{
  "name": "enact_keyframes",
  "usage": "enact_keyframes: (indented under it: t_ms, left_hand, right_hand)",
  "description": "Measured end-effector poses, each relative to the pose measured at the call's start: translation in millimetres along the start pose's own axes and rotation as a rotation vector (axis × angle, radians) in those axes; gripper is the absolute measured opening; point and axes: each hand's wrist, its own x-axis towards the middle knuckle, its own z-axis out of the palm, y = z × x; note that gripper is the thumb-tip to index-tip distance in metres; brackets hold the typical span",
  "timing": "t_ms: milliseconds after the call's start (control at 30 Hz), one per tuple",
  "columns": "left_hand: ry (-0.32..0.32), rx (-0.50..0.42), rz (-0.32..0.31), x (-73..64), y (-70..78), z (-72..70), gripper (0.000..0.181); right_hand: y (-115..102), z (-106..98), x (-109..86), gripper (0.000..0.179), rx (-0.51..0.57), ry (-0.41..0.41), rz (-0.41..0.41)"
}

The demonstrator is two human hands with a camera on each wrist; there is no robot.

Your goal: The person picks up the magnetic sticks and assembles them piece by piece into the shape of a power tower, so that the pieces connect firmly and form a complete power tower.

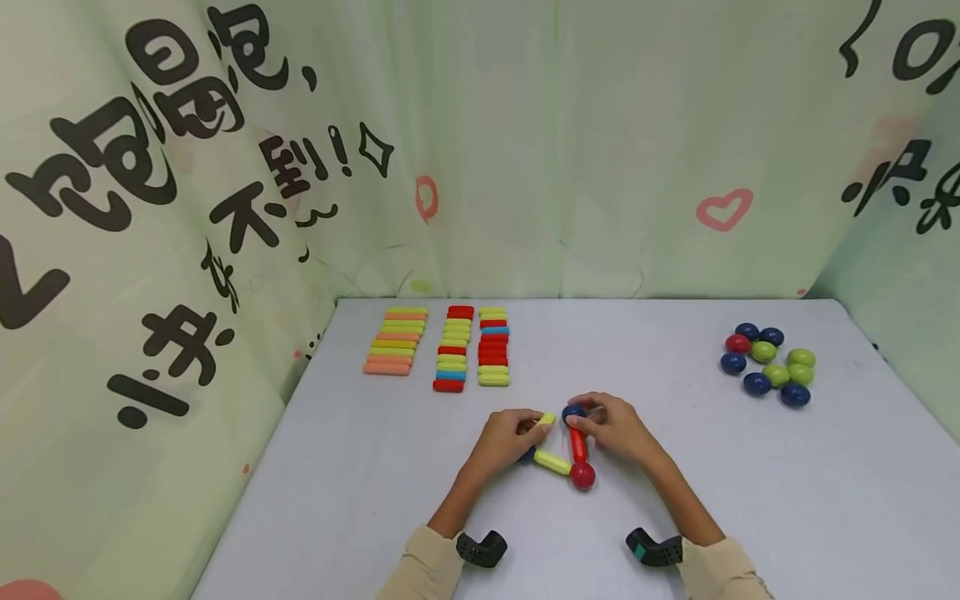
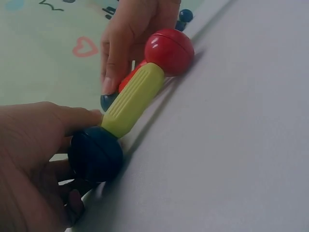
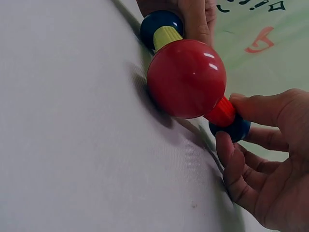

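My left hand (image 1: 510, 437) pinches a yellow-green rod (image 1: 548, 419) between thumb and fingers, its tip pointing toward my right hand. Close under the same hand, a dark blue ball (image 2: 96, 155) joins a second yellow-green rod (image 1: 552, 462), which runs to a red ball (image 1: 582, 476). From that red ball a red rod (image 1: 577, 446) leads away to another dark blue ball (image 1: 573, 414). My right hand (image 1: 611, 425) grips this far blue ball with thumb and fingertips. In the head view, my left fingers hide most of the nearer blue ball.
Three columns of coloured rods lie toward the back left: an orange and yellow one (image 1: 392, 351), plus two mixed ones (image 1: 452, 350) (image 1: 493, 349). Several loose blue, red and green balls (image 1: 776, 376) sit at the back right of the white table (image 1: 300, 500). Printed curtains (image 1: 562, 150) surround it.
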Motion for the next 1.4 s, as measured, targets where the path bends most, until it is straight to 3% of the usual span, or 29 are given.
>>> enact_keyframes:
  t_ms: [433, 667, 833, 933, 1067, 1267, 1400]
  left_hand:
    - [-0.038, -0.006, 0.037, -2.7, 0.7, 0.4, 0.037]
    - [-0.016, -0.014, 0.010, -1.7, -1.7, 3.6, 0.033]
    - [0.019, -0.038, 0.009, -0.5, -3.9, 0.8, 0.025]
    - [0.113, -0.029, 0.015, 2.0, -8.3, -5.0, 0.019]
    - [0.322, 0.044, 0.003, 4.2, -15.6, -20.5, 0.010]
    - [0.589, 0.363, -0.087, 1.5, -28.5, -48.7, 0.014]
    - [0.657, 0.540, -0.139, -1.0, -37.5, -62.1, 0.023]
  right_hand:
    - [3.0, 3.3, 0.4, 0.042, 0.149, -0.064, -0.033]
    - [5.5, 5.1, 2.2, 0.041, 0.165, -0.129, -0.015]
    - [7.1, 6.3, 2.1, 0.040, 0.147, -0.126, -0.034]
    - [7.4, 6.2, 1.9, 0.039, 0.139, -0.116, -0.025]
    - [6.9, 4.9, 1.5, 0.037, 0.141, -0.081, 0.010]
    - [5.9, 1.6, 0.9, 0.034, 0.137, 0.004, 0.070]
    - [3.9, -1.6, 0.0, 0.035, 0.146, 0.066, 0.117]
